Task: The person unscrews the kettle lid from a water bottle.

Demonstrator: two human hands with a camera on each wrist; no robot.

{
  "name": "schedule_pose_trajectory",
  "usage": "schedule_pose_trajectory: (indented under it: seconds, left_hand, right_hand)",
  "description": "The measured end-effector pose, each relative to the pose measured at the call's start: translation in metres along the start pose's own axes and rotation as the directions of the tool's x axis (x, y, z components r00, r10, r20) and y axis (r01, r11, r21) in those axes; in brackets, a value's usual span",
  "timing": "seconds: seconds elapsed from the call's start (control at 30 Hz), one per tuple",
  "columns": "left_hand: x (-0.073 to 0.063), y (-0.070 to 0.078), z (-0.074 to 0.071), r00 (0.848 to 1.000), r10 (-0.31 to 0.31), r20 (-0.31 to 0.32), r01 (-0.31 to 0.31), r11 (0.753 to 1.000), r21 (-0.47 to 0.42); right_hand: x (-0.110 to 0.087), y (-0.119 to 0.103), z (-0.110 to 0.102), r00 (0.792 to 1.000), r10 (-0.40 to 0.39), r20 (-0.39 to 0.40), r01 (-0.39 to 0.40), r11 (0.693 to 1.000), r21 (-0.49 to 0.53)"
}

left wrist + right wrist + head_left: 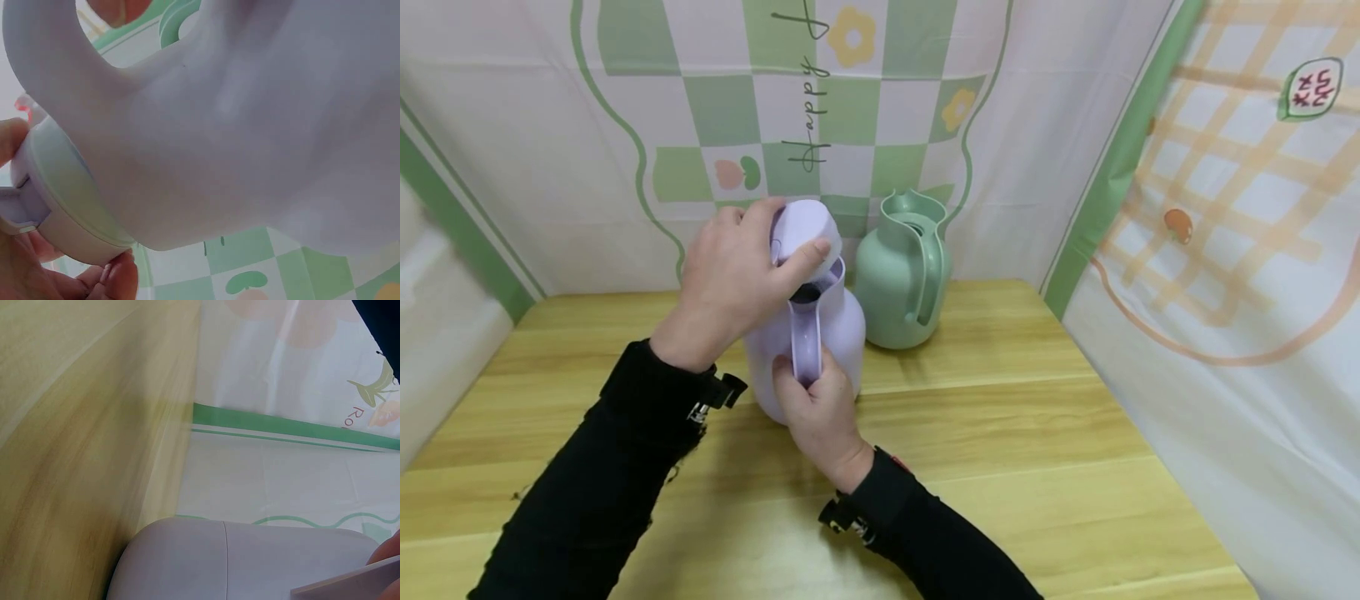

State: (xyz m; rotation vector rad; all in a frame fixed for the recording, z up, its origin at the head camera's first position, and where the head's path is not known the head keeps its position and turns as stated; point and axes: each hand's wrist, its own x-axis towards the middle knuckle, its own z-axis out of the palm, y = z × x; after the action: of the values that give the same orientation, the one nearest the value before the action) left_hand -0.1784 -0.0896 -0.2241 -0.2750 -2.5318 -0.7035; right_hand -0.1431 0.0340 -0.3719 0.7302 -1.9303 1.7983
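A lilac thermos jug (pixel 846 333) stands on the wooden table, its handle turned towards me. My left hand (pixel 730 267) holds its round lilac lid (pixel 807 232), tilted over the jug's mouth, where a dark opening shows. In the left wrist view, fingers pinch the sides of the lid (pixel 75 200) close against the neck of the jug (pixel 187 156). Lower down, my right hand (pixel 823 417) grips the jug's handle with the thumb on its near side. The right wrist view catches the jug's lower body (pixel 187 562) and a bit of fingertip.
Just behind and to the right, a green thermos jug (pixel 898 283) of the same shape stands on the table (pixel 1000 467). Patterned cloth (pixel 917 100) hangs along the back of the table and at both sides.
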Motion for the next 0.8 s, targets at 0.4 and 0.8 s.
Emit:
schedule_pose_trajectory:
  seconds: [0.4, 0.8]
  left_hand:
    - [-0.003, -0.019, -0.001, 0.999, -0.043, -0.006, 0.036, 0.908, -0.418]
    - [-0.014, -0.043, 0.003, 0.992, -0.111, 0.060, 0.104, 0.452, -0.886]
  right_hand:
    - [-0.001, -0.001, 0.002, 0.998, 0.035, -0.045, -0.036, 0.999, -0.024]
    - [-0.001, 0.000, 0.002, 0.998, 0.038, -0.045, -0.038, 0.999, -0.007]
